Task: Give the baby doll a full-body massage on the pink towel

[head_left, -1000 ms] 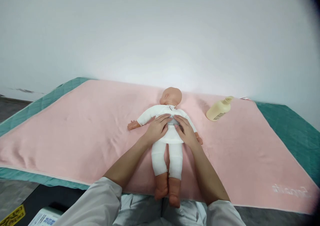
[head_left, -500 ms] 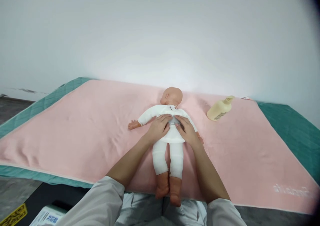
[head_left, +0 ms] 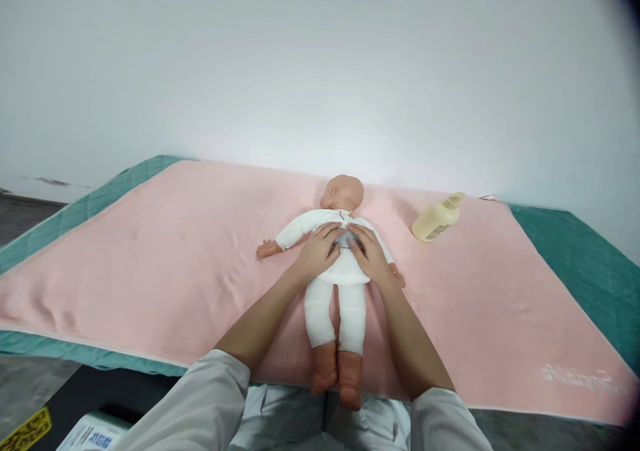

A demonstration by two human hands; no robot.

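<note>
A baby doll (head_left: pixel 350 314) in white cloth lies face down, its bald head at the far end and its feet at the near edge. My left hand (head_left: pixel 319 251) rests flat on the left of its back, fingers stretched out. On the right side of the back lies my right hand (head_left: pixel 369 251), also with its fingers apart. Between my hands shows a grey patch (head_left: pixel 346 239) on the doll's back. Neither hand grips anything.
A cream pump bottle (head_left: pixel 436 221) lies tilted to the right of the doll on a pink blanket (head_left: pixel 165 258). Under it is a green quilted cover (head_left: pixel 570 258). A white wall stands behind. A box (head_left: pixel 93 432) sits at the lower left.
My fingers have shifted slightly up the doll's back towards its head, and more of the grey patch shows between them. The view has moved a little.
</note>
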